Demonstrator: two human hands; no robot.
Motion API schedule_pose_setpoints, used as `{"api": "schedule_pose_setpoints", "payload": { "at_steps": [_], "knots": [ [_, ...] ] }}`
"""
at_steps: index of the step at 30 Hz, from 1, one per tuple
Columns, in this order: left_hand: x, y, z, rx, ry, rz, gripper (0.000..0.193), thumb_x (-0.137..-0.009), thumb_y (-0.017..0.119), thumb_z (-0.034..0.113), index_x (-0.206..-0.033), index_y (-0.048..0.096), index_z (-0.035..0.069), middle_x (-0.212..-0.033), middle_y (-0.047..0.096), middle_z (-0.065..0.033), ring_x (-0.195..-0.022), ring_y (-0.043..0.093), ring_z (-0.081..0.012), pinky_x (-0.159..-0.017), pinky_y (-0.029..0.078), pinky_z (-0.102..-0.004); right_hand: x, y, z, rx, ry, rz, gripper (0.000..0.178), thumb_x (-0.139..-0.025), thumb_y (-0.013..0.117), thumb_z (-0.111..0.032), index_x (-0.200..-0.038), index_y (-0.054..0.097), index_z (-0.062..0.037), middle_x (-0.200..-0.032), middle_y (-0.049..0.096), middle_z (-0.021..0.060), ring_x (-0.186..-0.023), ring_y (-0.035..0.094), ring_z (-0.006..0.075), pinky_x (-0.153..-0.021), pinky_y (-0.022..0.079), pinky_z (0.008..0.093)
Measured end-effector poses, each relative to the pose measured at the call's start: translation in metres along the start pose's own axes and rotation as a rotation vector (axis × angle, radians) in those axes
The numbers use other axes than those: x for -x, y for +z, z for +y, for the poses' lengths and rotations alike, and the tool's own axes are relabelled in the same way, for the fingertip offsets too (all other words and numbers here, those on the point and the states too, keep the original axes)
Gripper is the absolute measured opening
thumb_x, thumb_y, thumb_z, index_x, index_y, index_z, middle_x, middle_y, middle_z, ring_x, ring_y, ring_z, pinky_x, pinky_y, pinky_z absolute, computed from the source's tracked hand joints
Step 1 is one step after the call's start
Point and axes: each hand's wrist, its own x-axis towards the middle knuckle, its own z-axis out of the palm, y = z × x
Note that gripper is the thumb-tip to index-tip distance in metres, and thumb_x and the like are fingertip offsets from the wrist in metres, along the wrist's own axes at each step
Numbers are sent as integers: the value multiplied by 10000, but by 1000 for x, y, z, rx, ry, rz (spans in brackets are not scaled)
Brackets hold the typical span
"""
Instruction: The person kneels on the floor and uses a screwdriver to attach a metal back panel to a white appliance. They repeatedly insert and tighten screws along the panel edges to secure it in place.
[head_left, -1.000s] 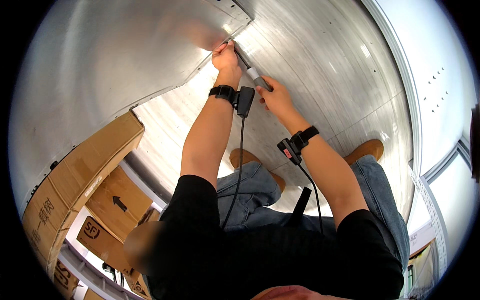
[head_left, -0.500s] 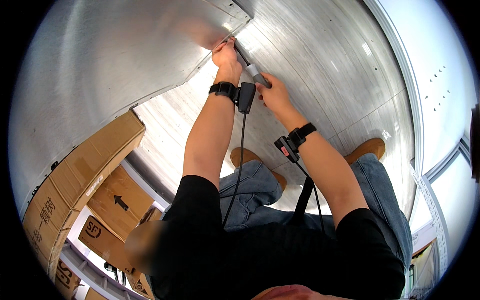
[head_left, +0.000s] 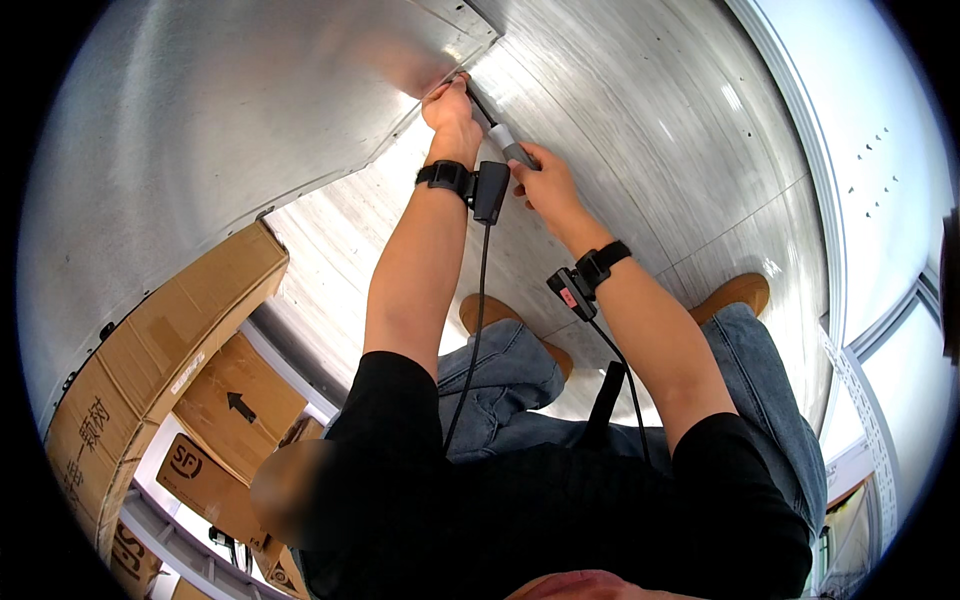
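My right hand (head_left: 548, 188) is wrapped round the grey handle of a screwdriver (head_left: 501, 135). Its long dark shaft slants up and left to the edge of a large, shiny metal panel (head_left: 300, 90). At that edge, near the panel's far corner, the fingers of my left hand (head_left: 450, 110) are pinched together around the screwdriver's tip. Whatever sits between those fingers is too small and too covered to make out. Both wrists wear black straps with small dark devices, and a cable runs back from each.
Cardboard boxes (head_left: 235, 400) stand to the left, one long carton (head_left: 190, 310) lying against the panel's near side. Pale wood-look flooring (head_left: 640, 130) lies under the tool. White panels with a rail (head_left: 870, 120) rise on the right. My brown shoes (head_left: 735, 297) are below.
The screwdriver's handle and my right hand have shifted very slightly up and left. My left hand stays at the panel's edge, almost unmoved.
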Motion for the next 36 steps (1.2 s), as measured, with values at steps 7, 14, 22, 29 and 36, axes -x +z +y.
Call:
{"api": "schedule_pose_setpoints", "payload": {
  "at_steps": [7, 14, 22, 29, 36],
  "knots": [
    [-5, -3, -3, 59, 16, -41, 138, -829, 580, -62, -862, 484, 31, -877, 660, -133, -758, 639, -187, -672, 506, -274, 1, 0, -6, -59, 76, -31, 368, -883, 583, -170, -1232, 545, -63, -834, 562, 30, -703, 576, 127, -539, 415, 277],
    [-1, -5, 1, 31, 5, -46, 105, -838, 529, -75, -820, 526, 28, -823, 666, -110, -711, 615, -161, -602, 470, -269, -13, 5, 19, 19, -29, 164, 393, -827, 639, -98, -1165, 487, 32, -1022, 529, 124, -782, 571, 183, -553, 470, 305],
    [-2, -7, 0, -43, 31, -98, 107, -849, 523, -61, -911, 495, 22, -821, 667, -126, -695, 605, -163, -596, 470, -278, -17, -5, 29, -206, 27, 72, 443, -849, 642, -117, -1202, 405, 10, -1019, 535, 98, -807, 575, 155, -613, 492, 312],
    [3, -1, 0, -14, 23, -12, 91, -830, 566, -41, -902, 563, 15, -823, 672, -95, -645, 571, -135, -540, 403, -254, -7, 2, 23, -206, -16, 174, 369, -910, 575, -190, -1177, 427, 17, -983, 549, 101, -732, 585, 156, -605, 487, 300],
    [1, -2, -3, 39, 31, -9, 143, -834, 576, -26, -970, 554, 11, -840, 685, -92, -646, 604, -145, -491, 377, -246, -3, -5, 19, -307, 88, 93, 293, -936, 530, -234, -1106, 480, 0, -922, 553, 95, -691, 594, 167, -587, 489, 308]
  ]
}}
